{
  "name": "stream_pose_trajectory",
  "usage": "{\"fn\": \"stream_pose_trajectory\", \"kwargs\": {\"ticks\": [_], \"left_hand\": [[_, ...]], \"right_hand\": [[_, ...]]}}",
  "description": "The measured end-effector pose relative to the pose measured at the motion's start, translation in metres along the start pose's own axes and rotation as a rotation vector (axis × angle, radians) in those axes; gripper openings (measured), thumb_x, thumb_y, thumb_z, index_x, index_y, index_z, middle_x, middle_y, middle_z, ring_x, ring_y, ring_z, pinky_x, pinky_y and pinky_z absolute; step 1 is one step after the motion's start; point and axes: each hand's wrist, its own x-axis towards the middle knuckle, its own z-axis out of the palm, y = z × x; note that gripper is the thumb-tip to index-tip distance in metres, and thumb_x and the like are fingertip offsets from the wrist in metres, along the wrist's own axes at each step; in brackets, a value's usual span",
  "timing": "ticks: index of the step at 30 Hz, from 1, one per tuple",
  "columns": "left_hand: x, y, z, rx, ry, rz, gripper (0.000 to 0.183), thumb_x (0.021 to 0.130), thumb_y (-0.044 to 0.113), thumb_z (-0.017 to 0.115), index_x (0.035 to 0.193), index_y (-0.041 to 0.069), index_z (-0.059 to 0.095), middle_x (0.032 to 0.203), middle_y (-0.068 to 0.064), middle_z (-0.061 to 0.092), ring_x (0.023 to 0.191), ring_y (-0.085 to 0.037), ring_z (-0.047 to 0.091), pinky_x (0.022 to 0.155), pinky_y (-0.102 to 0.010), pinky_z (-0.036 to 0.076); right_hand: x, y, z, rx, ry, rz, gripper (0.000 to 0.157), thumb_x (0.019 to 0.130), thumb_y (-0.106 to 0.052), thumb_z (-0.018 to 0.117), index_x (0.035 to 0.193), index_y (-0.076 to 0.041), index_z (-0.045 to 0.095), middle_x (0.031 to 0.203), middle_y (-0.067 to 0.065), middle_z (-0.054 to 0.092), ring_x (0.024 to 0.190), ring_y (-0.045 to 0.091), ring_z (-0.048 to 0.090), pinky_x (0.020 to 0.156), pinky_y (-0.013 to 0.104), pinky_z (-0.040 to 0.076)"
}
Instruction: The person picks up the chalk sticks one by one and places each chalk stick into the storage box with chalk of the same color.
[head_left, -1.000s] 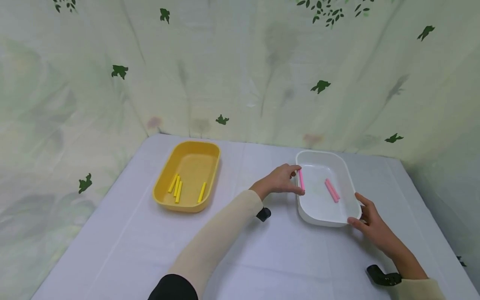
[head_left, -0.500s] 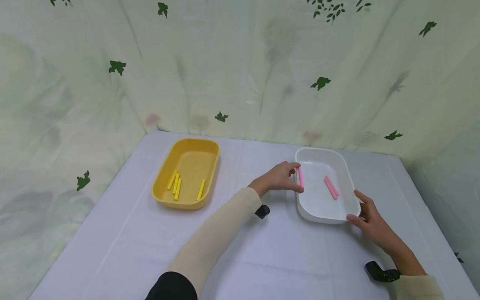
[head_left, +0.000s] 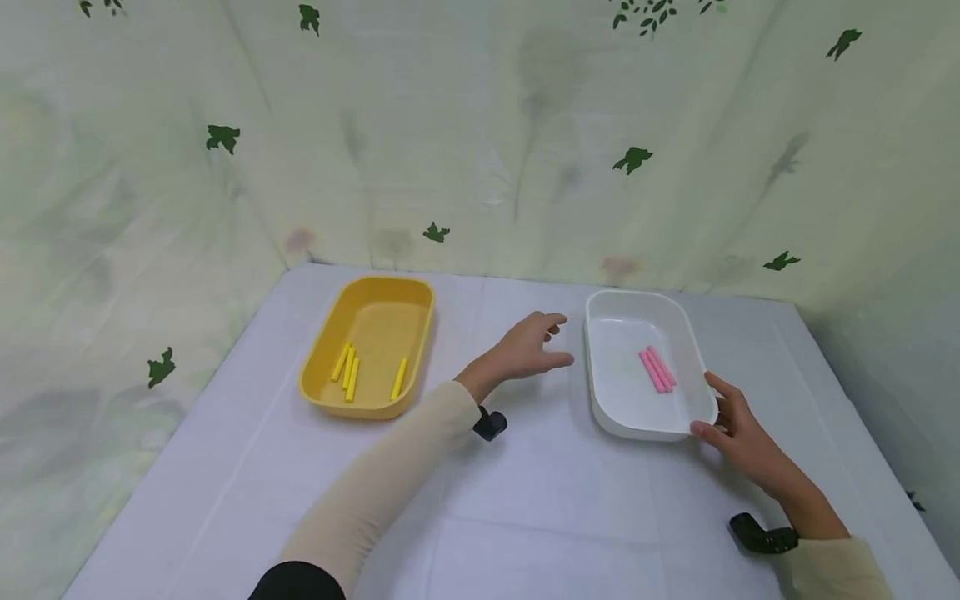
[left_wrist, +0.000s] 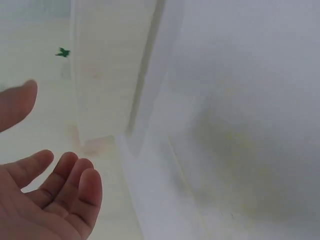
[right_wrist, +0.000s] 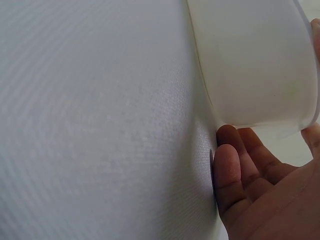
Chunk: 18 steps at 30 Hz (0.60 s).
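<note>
My left hand (head_left: 521,348) is in the air just left of the white tray (head_left: 618,337), its fingers spread and nothing between them. In the left wrist view this hand (left_wrist: 57,200) shows a bare palm, with the tray's outer wall (left_wrist: 110,65) beyond it. Pink chalk-like sticks (head_left: 656,372) lie side by side on the tray floor. At the tray's near right corner my right hand (head_left: 738,429) grips the edge, thumb on the front rim and forefinger along the side. From the right wrist, its lower fingers (right_wrist: 228,165) curl beside the tray's base.
A yellow tray (head_left: 382,321) stands at the left of the table, holding several yellow sticks (head_left: 352,379). White cloth (head_left: 510,467) covers the table. A patterned curtain (head_left: 450,125) hangs behind and along the sides.
My left hand has let go of a pink stick at the white tray's left wall and drawn back leftward. The pink sticks now lie together. My right hand keeps its grip on the corner.
</note>
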Motion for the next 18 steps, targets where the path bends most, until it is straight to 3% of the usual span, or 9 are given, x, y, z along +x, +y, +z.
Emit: {"fn": "stream_pose_trajectory", "kwargs": {"ticks": [4, 7, 9, 11, 14, 16, 18], "left_hand": [[-0.031, -0.004, -0.007, -0.037, 0.051, 0.039, 0.063, 0.095, 0.03, 0.064, 0.149, 0.006, 0.042, 0.14, -0.015, 0.053, 0.127, -0.027, 0.055, 0.105, -0.041, 0.05], [-0.057, -0.001, -0.008, -0.048, 0.068, 0.058, 0.059, 0.096, 0.028, 0.062, 0.148, 0.007, 0.043, 0.139, -0.015, 0.053, 0.127, -0.027, 0.055, 0.103, -0.041, 0.051], [-0.076, 0.002, -0.005, -0.035, 0.065, 0.074, 0.058, 0.097, 0.028, 0.062, 0.148, 0.008, 0.043, 0.14, -0.013, 0.054, 0.127, -0.026, 0.055, 0.102, -0.041, 0.052], [-0.096, 0.005, -0.003, -0.025, 0.051, 0.091, 0.057, 0.097, 0.027, 0.062, 0.148, 0.009, 0.044, 0.141, -0.011, 0.053, 0.128, -0.025, 0.054, 0.104, -0.042, 0.051], [-0.125, 0.007, 0.001, 0.007, 0.04, 0.114, 0.057, 0.096, 0.027, 0.063, 0.147, 0.01, 0.044, 0.145, -0.008, 0.051, 0.133, -0.023, 0.051, 0.109, -0.043, 0.047], [-0.14, 0.006, 0.002, 0.05, 0.061, 0.113, 0.058, 0.096, 0.029, 0.064, 0.147, 0.011, 0.044, 0.147, -0.007, 0.05, 0.135, -0.023, 0.049, 0.112, -0.043, 0.045], [-0.148, 0.003, 0.001, 0.142, 0.131, 0.116, 0.058, 0.095, 0.031, 0.065, 0.146, 0.011, 0.045, 0.146, -0.007, 0.051, 0.136, -0.023, 0.048, 0.114, -0.043, 0.044]], "right_hand": [[0.008, 0.0, 0.0, -0.002, -0.02, 0.003, 0.086, 0.101, -0.018, 0.058, 0.158, -0.009, -0.006, 0.149, 0.039, 0.025, 0.126, 0.047, 0.045, 0.077, 0.004, 0.041], [0.01, 0.002, -0.003, -0.023, -0.019, 0.009, 0.085, 0.1, -0.019, 0.058, 0.158, -0.01, -0.004, 0.146, 0.038, 0.031, 0.117, 0.026, 0.054, 0.076, 0.007, 0.043], [0.005, 0.004, -0.005, -0.051, -0.015, 0.039, 0.084, 0.101, -0.022, 0.057, 0.159, -0.011, -0.003, 0.146, 0.036, 0.033, 0.113, 0.019, 0.053, 0.075, 0.011, 0.045], [-0.003, 0.007, -0.008, -0.069, -0.018, 0.075, 0.083, 0.102, -0.026, 0.054, 0.159, -0.011, -0.005, 0.147, 0.038, 0.03, 0.114, 0.024, 0.053, 0.081, 0.025, 0.052], [-0.021, 0.008, -0.015, -0.097, 0.004, 0.133, 0.08, 0.105, -0.033, 0.047, 0.159, -0.01, -0.007, 0.15, 0.04, 0.025, 0.123, 0.048, 0.044, 0.089, 0.053, 0.052], [-0.032, 0.005, -0.019, -0.142, 0.069, 0.127, 0.078, 0.105, -0.032, 0.046, 0.159, -0.005, -0.004, 0.149, 0.042, 0.025, 0.125, 0.057, 0.038, 0.087, 0.068, 0.045], [-0.039, -0.004, -0.022, -0.218, 0.176, 0.09, 0.073, 0.104, -0.03, 0.05, 0.158, -0.001, 0.009, 0.147, 0.04, 0.032, 0.124, 0.057, 0.039, 0.086, 0.071, 0.042]]}}
